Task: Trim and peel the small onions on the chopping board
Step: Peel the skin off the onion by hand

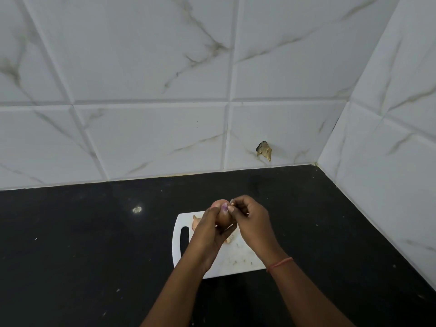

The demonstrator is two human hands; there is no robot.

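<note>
Onion (223,217) gripped in my left hand (208,232), held above chopping board (181,223). Right hand (250,220) w/ fingers curled, thumb + forefinger pinching skin at onion's top end. Peel scraps (196,222) on board just left of my left hand, more under the palms.

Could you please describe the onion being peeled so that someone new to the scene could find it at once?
On the black counter lies a white chopping board. Above its far end, the left hand grips a small brownish onion while the right hand pinches skin at its top. Unlike the scraps on the board, it is round and held.
</note>
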